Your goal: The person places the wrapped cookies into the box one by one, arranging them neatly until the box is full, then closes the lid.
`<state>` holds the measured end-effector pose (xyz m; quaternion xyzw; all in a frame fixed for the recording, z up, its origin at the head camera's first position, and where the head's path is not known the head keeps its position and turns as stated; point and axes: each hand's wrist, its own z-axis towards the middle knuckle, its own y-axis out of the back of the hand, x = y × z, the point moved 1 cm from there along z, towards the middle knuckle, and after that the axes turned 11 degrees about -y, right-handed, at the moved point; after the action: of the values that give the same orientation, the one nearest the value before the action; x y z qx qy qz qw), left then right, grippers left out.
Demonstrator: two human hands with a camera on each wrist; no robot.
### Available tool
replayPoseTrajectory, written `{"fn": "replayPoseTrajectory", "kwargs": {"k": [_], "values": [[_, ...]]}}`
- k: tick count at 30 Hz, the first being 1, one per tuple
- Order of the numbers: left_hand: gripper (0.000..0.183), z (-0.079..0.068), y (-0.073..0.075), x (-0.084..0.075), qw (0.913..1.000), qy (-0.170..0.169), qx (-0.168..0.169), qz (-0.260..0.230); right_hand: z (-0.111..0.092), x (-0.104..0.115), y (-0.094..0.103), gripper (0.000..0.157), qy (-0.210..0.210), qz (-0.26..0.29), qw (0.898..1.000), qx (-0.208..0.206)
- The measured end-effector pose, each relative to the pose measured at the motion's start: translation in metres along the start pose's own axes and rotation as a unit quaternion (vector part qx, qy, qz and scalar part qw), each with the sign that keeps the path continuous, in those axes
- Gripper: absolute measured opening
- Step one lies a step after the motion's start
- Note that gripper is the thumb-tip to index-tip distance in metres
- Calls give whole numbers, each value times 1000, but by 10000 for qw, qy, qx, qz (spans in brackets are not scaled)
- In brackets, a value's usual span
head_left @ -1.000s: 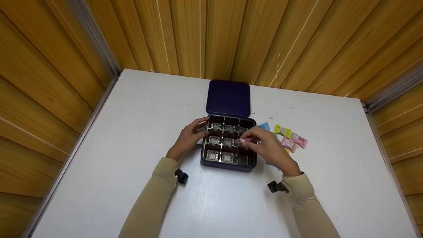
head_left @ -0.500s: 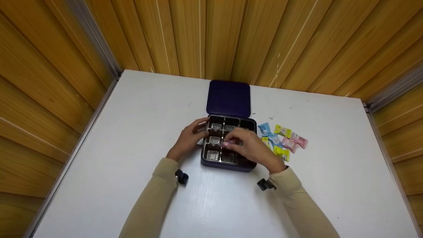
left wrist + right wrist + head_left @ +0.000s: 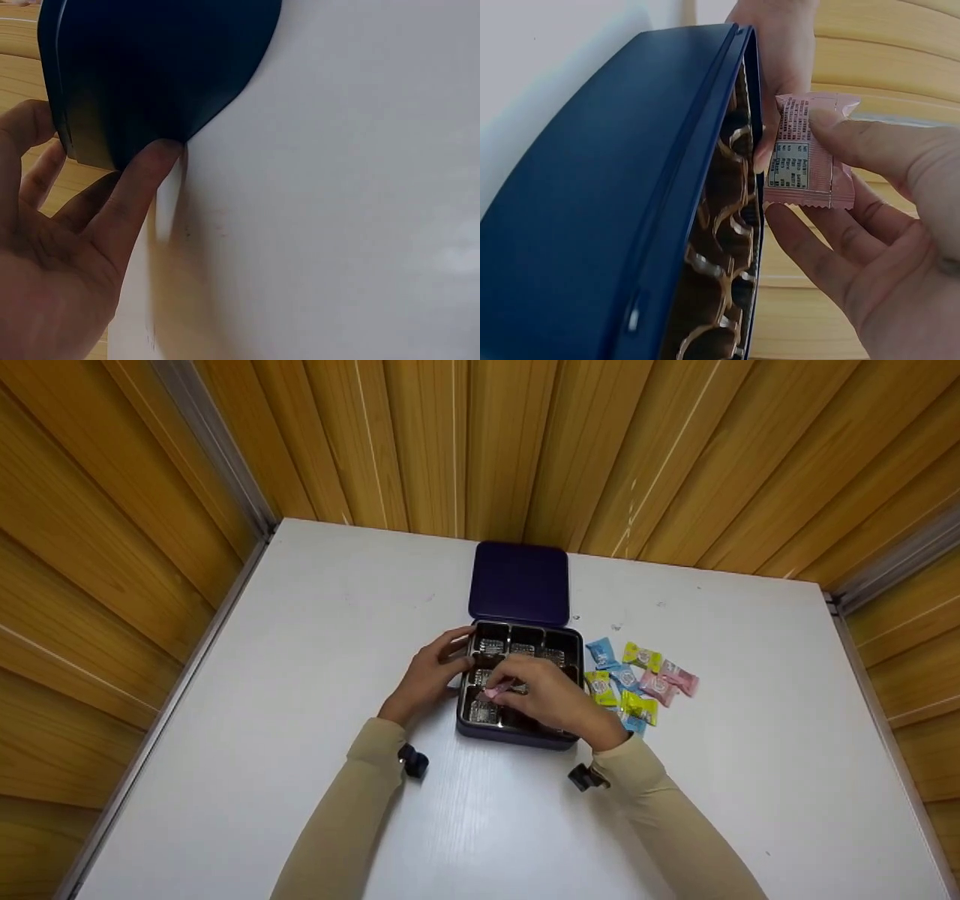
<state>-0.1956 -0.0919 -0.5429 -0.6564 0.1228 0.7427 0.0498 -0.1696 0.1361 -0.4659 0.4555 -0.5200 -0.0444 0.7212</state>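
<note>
Pinching a pink sweet between thumb and fingers, the right hand holds it just above the left column of the open box. The left hand has its fingers spread, the thumb touching the box's left side. The sweet is probably very light, its wrapper thin, crinkly and a little slippery, perhaps with a firm lump inside that would stand a gentle squeeze; the crimped ends look the surest place to take hold, since a tight grip on the middle could make it squirt loose. The box seems stiff and may slide on the table if nudged. From above, the right hand covers much of the middle and front compartments, so their contents can't all be made out, nor exactly which one the sweet is over. In the right wrist view the sweet partly hides the fingers behind it, and its print is too small to read. The left wrist view cuts off most of the box.
</note>
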Motion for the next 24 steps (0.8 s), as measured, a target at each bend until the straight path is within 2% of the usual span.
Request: {"fn": "replayPoseTrajectory", "kwargs": {"k": [14,24], "values": [[56,0,0,0,9999,98,6,-54,6,4,-12,13,176,98,9993,328],[56,-1,0,-2,9999,101,-4,-102,8,3,-17,13,252,-144,9985,456]]}}
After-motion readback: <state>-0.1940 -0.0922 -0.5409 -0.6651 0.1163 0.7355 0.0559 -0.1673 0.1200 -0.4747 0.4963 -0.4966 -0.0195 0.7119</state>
